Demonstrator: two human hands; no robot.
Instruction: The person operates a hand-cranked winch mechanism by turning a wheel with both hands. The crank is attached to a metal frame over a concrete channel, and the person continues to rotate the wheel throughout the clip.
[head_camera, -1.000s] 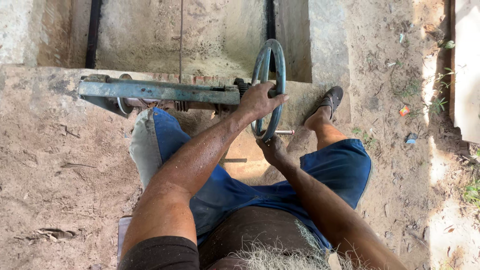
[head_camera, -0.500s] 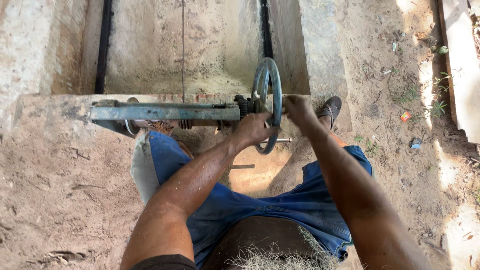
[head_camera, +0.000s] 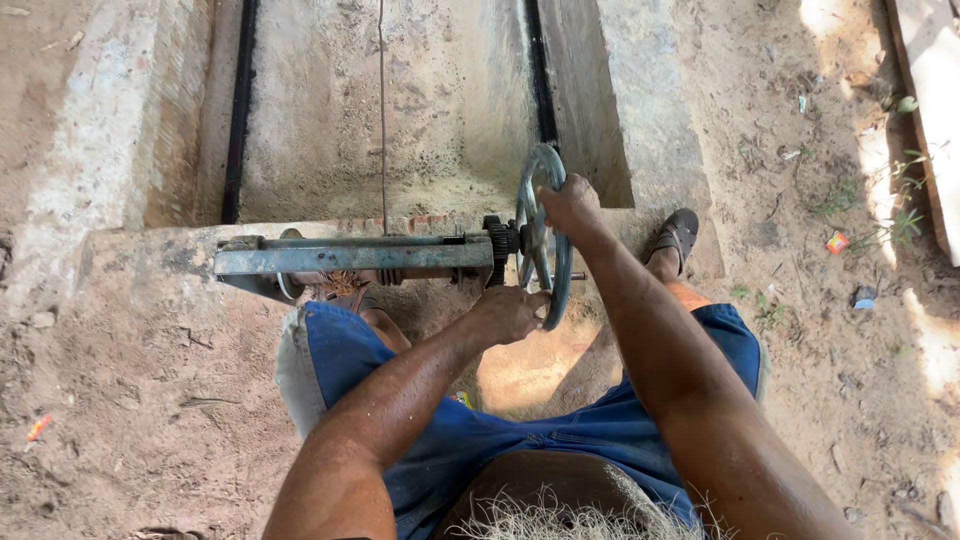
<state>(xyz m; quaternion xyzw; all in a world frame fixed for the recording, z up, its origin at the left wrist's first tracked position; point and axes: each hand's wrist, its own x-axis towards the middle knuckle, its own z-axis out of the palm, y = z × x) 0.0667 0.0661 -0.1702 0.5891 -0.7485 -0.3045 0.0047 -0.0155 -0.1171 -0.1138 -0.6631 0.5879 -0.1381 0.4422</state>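
A grey-green metal handwheel (head_camera: 533, 190) stands upright on a horizontal winch frame (head_camera: 340, 258) with a dark gear (head_camera: 497, 240) beside it. My left hand (head_camera: 508, 312) grips the wheel's lower rim. My right hand (head_camera: 571, 204) grips the upper right rim. A thin cable (head_camera: 381, 110) runs from the winch away down a sunken concrete channel (head_camera: 420, 110). I wear blue shorts, and my sandalled right foot (head_camera: 676, 238) rests on the ledge by the wheel.
Two dark rails (head_camera: 238, 110) line the channel's side walls. Packed sandy ground surrounds me, with small litter (head_camera: 836, 241) and weeds on the right. A pale board (head_camera: 925, 90) lies at the far right edge.
My right hand moved from the wheel's lower rim up to its top. My left hand slid from the upper rim down to the bottom. The view shifted closer and left.
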